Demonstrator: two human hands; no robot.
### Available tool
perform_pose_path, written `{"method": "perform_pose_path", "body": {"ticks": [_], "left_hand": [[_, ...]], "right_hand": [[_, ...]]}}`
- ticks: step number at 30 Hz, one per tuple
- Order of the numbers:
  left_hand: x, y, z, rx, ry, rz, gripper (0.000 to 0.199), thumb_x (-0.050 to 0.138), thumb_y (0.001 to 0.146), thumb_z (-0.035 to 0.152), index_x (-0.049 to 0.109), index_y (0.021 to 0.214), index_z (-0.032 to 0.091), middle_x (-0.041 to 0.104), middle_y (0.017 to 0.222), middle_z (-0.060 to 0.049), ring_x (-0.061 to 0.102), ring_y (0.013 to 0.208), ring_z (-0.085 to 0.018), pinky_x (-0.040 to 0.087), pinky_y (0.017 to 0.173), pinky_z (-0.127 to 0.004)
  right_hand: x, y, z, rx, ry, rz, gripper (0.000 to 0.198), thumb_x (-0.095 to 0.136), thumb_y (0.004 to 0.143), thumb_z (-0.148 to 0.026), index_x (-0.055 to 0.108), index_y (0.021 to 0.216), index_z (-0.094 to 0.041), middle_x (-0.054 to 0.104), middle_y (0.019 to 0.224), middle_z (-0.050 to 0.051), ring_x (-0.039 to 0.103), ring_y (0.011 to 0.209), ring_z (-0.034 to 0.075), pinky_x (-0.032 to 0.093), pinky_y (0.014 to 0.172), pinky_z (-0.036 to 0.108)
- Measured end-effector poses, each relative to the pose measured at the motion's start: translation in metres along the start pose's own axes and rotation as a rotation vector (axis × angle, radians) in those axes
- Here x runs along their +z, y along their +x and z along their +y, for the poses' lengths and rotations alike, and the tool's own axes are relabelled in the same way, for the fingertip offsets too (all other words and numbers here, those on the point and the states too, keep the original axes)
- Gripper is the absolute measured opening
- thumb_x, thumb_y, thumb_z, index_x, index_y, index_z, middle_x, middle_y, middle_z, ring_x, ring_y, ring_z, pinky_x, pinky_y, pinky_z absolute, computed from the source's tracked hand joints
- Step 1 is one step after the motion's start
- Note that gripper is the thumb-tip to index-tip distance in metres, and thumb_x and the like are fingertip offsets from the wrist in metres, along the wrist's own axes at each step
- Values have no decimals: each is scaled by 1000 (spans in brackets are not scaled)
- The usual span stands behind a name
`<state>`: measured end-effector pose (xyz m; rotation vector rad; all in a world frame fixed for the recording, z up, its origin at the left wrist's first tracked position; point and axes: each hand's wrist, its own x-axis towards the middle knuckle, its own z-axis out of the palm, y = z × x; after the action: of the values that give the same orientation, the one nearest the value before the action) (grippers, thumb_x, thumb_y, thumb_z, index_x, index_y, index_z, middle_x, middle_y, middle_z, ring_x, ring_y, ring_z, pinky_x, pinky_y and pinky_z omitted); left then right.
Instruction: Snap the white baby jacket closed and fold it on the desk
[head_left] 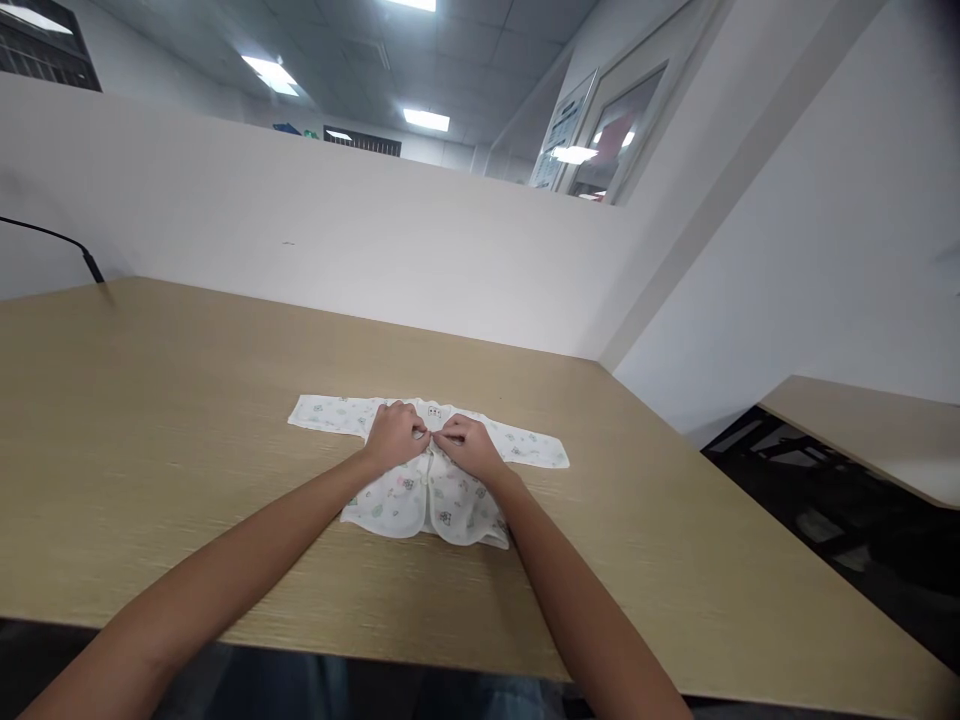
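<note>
A small white baby cardigan with a scattered print lies face up on the table, its sleeves stretched out to both sides. My left hand pinches the front edge on the left of the opening, near the neckline. Opposite it, my right hand pinches the other front edge, and the fingertips of both hands nearly meet. Whatever fastening sits between the fingertips is hidden. Below the hands the two front panels lie side by side, parting toward the rounded hem.
The wooden table spreads out around the garment. A white partition rises along its back edge. At the far left a black cable reaches down to the table. Another tabletop stands off to the right.
</note>
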<state>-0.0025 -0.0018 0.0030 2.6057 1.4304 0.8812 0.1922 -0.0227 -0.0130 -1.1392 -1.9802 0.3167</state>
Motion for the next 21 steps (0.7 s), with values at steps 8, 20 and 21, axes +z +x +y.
{"method": "perform_pose_path", "body": {"ticks": [8,20,21], "left_hand": [[0,-1,-3,24,-28,29,17,65,82,30,77,73,23,72,85,-3,64,91,-23,38,85,-39],[0,-2,-5,64,-11,26,18,62,86,28,79,81,24,72,88,-3,65,92,-22,38,86,-39],[0,-2,-5,68,-9,26,18,62,86,28,79,81,24,72,88,-3,65,92,-22,38,86,-39]], "right_hand": [[3,1,3,-15,-35,-3,14,67,87,-19,80,87,-23,70,84,4,63,76,16,48,73,29],[4,2,3,8,-30,-8,15,65,87,-16,79,88,-22,70,86,3,63,77,16,47,74,28],[4,2,3,10,-32,-9,16,65,87,-16,79,88,-22,70,86,3,63,77,16,47,73,28]]}}
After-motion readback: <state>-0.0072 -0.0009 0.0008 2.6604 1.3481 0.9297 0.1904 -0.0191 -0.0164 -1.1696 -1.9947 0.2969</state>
